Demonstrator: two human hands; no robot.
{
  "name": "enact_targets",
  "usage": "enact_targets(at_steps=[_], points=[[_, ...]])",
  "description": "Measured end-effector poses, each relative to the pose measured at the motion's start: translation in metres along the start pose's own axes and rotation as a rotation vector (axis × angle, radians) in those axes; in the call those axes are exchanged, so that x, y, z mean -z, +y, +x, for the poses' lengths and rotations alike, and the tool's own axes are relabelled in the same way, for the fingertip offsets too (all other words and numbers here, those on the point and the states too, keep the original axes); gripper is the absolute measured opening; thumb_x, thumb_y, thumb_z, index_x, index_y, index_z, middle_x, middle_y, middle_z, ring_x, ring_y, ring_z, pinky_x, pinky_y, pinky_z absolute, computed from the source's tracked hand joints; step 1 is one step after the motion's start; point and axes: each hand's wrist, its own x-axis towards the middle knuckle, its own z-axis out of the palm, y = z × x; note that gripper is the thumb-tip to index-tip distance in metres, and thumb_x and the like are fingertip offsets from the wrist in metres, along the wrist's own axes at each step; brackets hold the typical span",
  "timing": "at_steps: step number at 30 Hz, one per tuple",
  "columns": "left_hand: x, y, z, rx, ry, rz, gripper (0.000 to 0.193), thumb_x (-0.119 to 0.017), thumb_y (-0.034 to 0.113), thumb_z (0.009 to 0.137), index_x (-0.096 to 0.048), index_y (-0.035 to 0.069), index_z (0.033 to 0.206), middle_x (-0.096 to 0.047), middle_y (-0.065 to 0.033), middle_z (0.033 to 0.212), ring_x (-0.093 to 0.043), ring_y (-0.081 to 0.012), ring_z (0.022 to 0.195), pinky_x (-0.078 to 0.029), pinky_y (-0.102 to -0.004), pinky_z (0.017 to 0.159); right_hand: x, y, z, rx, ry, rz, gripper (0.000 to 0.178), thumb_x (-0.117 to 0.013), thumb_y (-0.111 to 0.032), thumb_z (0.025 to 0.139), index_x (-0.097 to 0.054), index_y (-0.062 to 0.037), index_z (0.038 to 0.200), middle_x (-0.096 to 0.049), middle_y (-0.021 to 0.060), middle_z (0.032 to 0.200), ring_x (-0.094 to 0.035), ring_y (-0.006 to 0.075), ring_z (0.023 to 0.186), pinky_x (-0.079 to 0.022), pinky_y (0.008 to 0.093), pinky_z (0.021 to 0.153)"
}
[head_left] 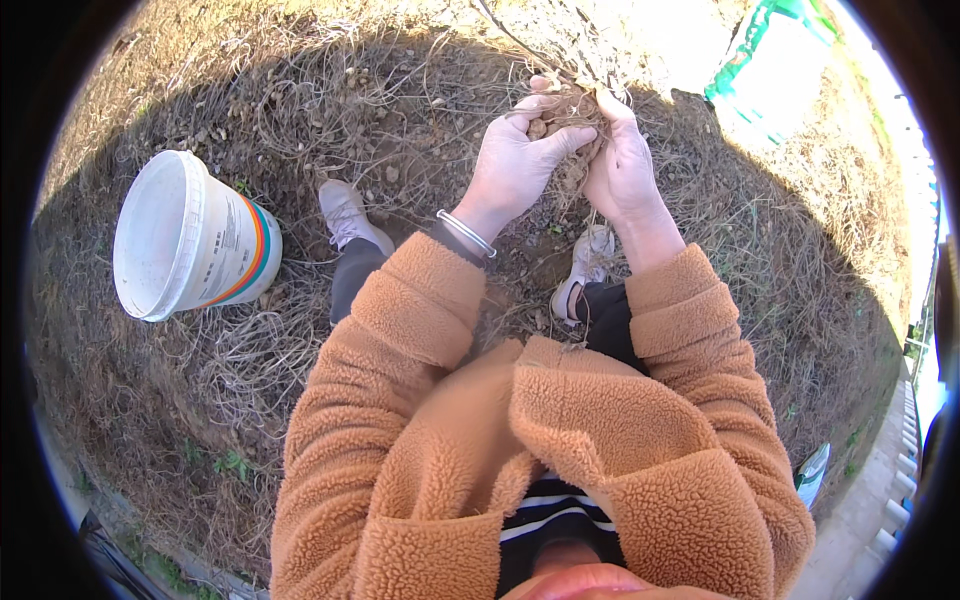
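Both of my hands hold a dried peanut plant (572,108) out in front of me, its tangled roots bunched between them and its stems running up and away. My left hand (508,168), with a silver bangle at the wrist, pinches at the root mass, thumb pointing right. A tan, lumpy pod (538,129) shows beside its fingers. On the other side, my right hand (622,165) has its fingers curled around the same bunch, thumb up. Roots and soil partly hide the fingertips of both hands.
A white bucket (222,250) with coloured stripes leans on the ground to my left. Dry vines (265,345) and soil clods cover the ground. My pale shoes (352,215) stand apart below. A green-edged sheet (738,65) lies far right; a small packet (813,472) lies near right.
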Motion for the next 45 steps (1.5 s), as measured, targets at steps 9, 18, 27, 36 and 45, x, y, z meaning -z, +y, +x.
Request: enact_targets(at_steps=[9, 18, 27, 36, 45], points=[[0.013, 0.009, 0.002, 0.089, -0.064, 0.087, 0.018, -0.067, 0.012, 0.089, -0.064, 0.004, 0.104, -0.066, -0.0014, 0.077, -0.045, -0.0001, 0.055, -0.033, -0.0149, 0.047, 0.011, -0.006, -0.004, -0.065, -0.128, 0.170, 0.045, -0.037, -0.033, 0.099, -0.055, -0.0003, 0.123, -0.064, 0.0111, 0.113, -0.064, 0.0189, 0.091, -0.052, 0.0367, 0.086], [0.020, 0.011, 0.001, 0.328, -0.252, -0.249, 0.019, -0.054, 0.016, 0.094, -0.063, 0.000, 0.099, -0.064, -0.0058, 0.079, -0.046, -0.0038, 0.053, -0.032, -0.0146, 0.041, 0.021, -0.017, -0.006, -0.212, -0.136, 0.303, 0.037, -0.040, -0.030, 0.098, -0.063, -0.0025, 0.093, -0.067, 0.0099, 0.088, -0.067, 0.0197, 0.086, -0.058, 0.0343, 0.077], [0.046, 0.031, 0.001, 0.355, -0.122, -0.297, 0.027, -0.050, 0.021, 0.097, -0.061, -0.003, 0.102, -0.064, -0.0112, 0.085, -0.044, -0.0025, 0.053, -0.035, -0.0131, 0.039, 0.057, -0.035, 0.012, 0.127, -0.049, 0.424, 0.029, -0.040, -0.023, 0.099, -0.055, -0.0013, 0.088, -0.062, 0.0108, 0.081, -0.063, 0.0252, 0.072, -0.057, 0.0404, 0.074], [0.112, 0.048, 0.009, 0.242, 0.361, -0.058, 0.019, -0.058, 0.020, 0.094, -0.065, 0.002, 0.094, -0.064, -0.0072, 0.082, -0.050, -0.0051, 0.058, -0.040, -0.0138, 0.045, 0.052, -0.037, 0.011, 0.146, 0.296, 0.261, 0.022, -0.045, -0.021, 0.097, -0.053, -0.0015, 0.102, -0.063, 0.0125, 0.086, -0.066, 0.0274, 0.072, -0.059, 0.0374, 0.066], [0.357, 0.212, -0.059, -0.357, 1.140, 0.079, 0.041, -0.052, 0.041, 0.095, -0.059, 0.001, 0.094, -0.056, -0.0075, 0.081, -0.054, -0.0212, 0.075, -0.050, -0.0381, 0.070, 0.042, -0.038, 0.006, 0.109, 0.251, 0.271, 0.021, -0.048, -0.022, 0.097, -0.057, -0.0031, 0.094, -0.062, 0.0094, 0.077, -0.062, 0.0212, 0.069, -0.057, 0.0369, 0.075]])
